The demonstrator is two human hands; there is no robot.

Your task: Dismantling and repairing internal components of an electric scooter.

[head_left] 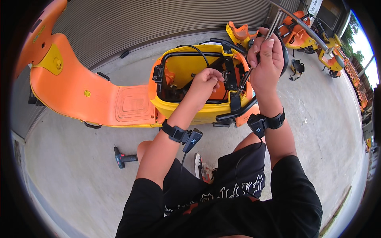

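An orange and yellow scooter body [131,104] stands in front of me, its seat compartment uncovered and framed in black. My right hand [266,59] is closed around the shaft of a long metal T-handle wrench [274,24]. The wrench's crossbar rises close to the camera, and its lower end reaches the black rear bracket [235,95] of the compartment. Over the compartment, my left hand [208,82] has its fingers curled, thumb and fingertips near the black metal crosspiece. Whatever it pinches, if anything, is hidden. A black cable [194,46] loops over the compartment's far rim.
A cordless drill [125,157] lies on the concrete floor beside my leg. Behind the scooter runs a ribbed shutter [158,20]. More orange and yellow scooter parts [239,33] and scooters [299,35] stand at the far right, with a black object [296,68] on the floor before them.
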